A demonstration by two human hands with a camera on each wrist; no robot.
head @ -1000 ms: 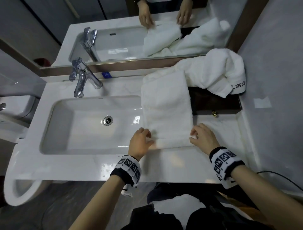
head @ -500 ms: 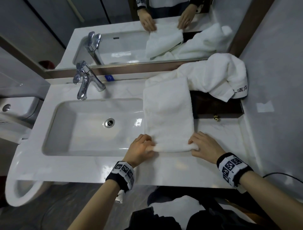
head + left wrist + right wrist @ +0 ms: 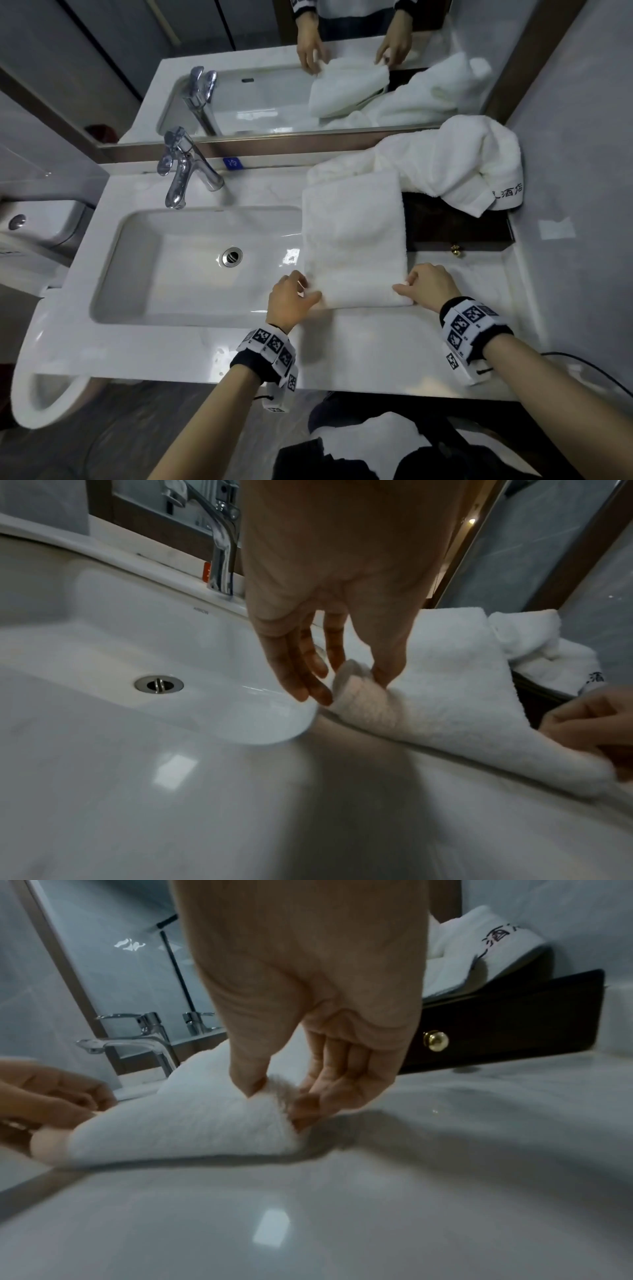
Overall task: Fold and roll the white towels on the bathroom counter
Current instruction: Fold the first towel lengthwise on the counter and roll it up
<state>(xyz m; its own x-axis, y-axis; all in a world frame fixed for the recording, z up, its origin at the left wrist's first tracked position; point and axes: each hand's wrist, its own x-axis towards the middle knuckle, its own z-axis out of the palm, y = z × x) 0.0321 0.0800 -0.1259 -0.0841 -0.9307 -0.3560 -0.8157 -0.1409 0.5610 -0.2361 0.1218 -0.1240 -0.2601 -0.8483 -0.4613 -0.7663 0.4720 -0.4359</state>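
The left hand pinched the left end of the rolled near edge of the folded towel, with the thumb on the far side of the roll and the fingers on its near side, pointing down. The right hand pinched the right end of the same roll, the thumb on top of the cloth and the curled fingers against its end. In the wrist views the roll was short and only partly formed, and it lay on the counter.

The folded towel extended away from the hands as a flat strip. Its left margin overhung the right rim of the sink, and its right margin overlapped the left side of a dark box. The far end of the strip touched a second towel, which lay crumpled on top of the box and against the wall. A band with dark lettering showed on the hanging corner of the second towel.

The dark box carried a small brass knob on its front face. A chrome faucet stood behind the sink, and a drain sat in the basin floor. A mirror behind the counter reflected both hands and the towels. Both wrists wore bands with black-and-white square markers.
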